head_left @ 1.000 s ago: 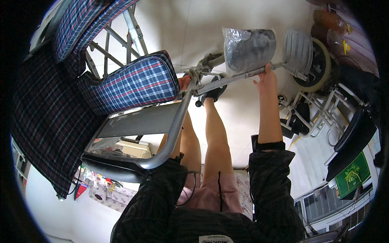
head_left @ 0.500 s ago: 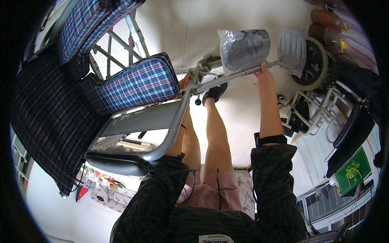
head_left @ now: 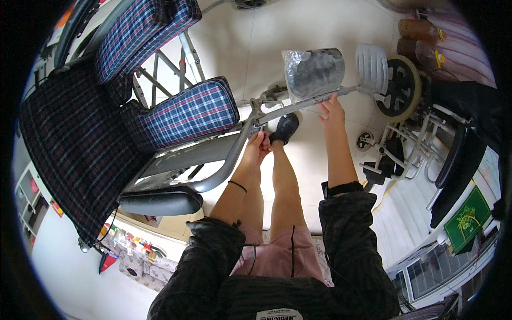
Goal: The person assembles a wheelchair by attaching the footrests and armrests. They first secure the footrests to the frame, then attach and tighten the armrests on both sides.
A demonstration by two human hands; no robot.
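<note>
A wheelchair with a plaid seat (head_left: 186, 112) stands at the left, its grey tubular frame (head_left: 229, 160) facing me. From its front joint a legrest tube (head_left: 298, 108) runs out to the right, carrying a grey calf pad (head_left: 314, 72) partly in clear plastic and a ribbed grey footplate (head_left: 372, 66). My left hand (head_left: 257, 149) is just under the joint, its fingers pinched where a small black knob hangs; they hide the knob. My right hand (head_left: 333, 114) has its fingertips on the near side of the legrest tube, with the thumb a little apart from the forefinger.
Another wheelchair (head_left: 416, 144) with a large wheel (head_left: 399, 88) stands at the right. Next to it is a green bag or box (head_left: 466, 221). My dark shoe (head_left: 287, 128) is on the tiled floor, close behind the joint. A padded armrest (head_left: 160, 202) juts toward me.
My left hand has come out from behind the frame joint to below it, closing over the knob. The view has shifted; my right hand stays at the legrest tube.
</note>
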